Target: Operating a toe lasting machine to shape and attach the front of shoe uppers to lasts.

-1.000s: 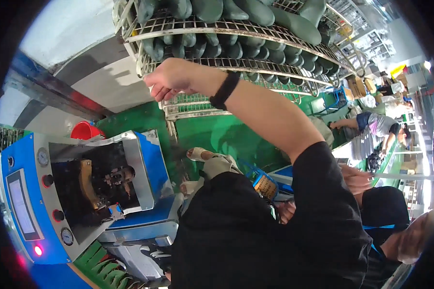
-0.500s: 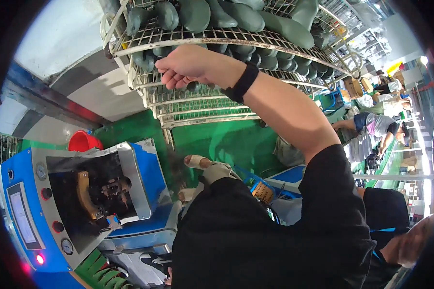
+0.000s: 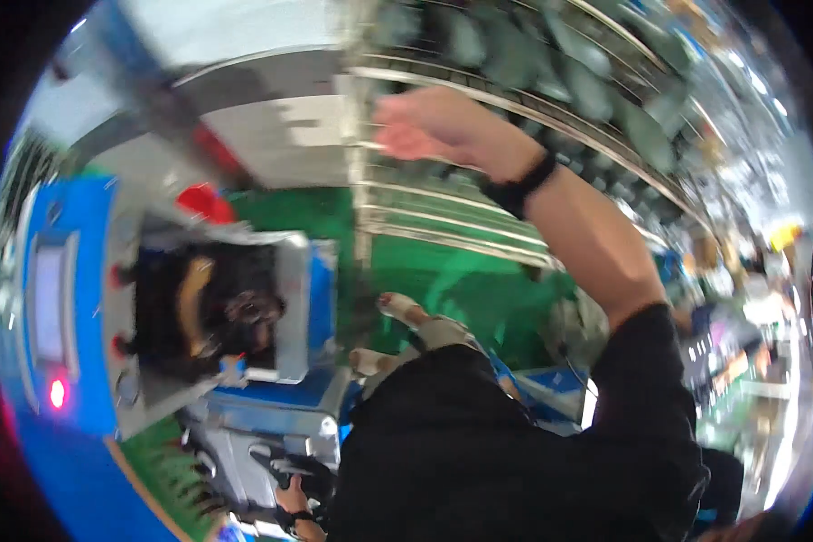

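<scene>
The wire rack [image 3: 515, 117], tiered and metal, slants across the upper view, loaded with dark green moulded pieces [image 3: 587, 86], blurred; its lower shelves run above the green floor.

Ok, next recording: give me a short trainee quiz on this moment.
1. True or false: the right hand is raised up at the wire rack that carries dark green pieces.
2. The wristband on the raised arm is: A red, B black, C white.
3. Fill in: the machine housing at the left is coloured ____.
Key: 1 true; 2 B; 3 blue.
</scene>
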A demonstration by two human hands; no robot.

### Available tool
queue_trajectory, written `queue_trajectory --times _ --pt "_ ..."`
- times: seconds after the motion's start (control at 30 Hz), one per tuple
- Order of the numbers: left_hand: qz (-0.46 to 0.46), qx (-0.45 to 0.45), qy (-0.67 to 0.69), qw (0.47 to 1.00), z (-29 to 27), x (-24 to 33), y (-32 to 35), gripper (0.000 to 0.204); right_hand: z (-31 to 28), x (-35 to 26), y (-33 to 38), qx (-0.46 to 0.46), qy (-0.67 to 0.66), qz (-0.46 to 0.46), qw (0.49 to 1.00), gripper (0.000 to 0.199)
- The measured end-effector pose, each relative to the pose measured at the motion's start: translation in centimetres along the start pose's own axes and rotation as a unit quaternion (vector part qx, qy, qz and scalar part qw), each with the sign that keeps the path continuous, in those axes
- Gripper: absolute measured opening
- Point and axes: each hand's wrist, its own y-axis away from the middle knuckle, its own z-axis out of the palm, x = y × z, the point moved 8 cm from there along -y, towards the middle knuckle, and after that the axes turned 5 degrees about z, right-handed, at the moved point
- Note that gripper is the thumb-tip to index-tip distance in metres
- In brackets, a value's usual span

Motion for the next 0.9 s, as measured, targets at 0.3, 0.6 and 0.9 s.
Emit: queue_trajectory --times 0.3,0.6,0.9 --pt "-0.037 0.067 0.452 0.889 -11.0 10.9 9.5 0.024 17.2 2.4 7.8 -0.201 0.113 -0.021 0.973 0.031" --pt "-0.078 -0.28 0.754 0.59 -3.3 30.8 13.8 0.078 34.4 11.5 21.4 -0.405 0.492 -0.53 0.56 0.096" --pt "-0.037 -0.402 0.603 0.689 0.1 35.4 14.6 0.088 32.7 10.8 15.6 -0.438 0.303 -0.364 0.764 0.099"
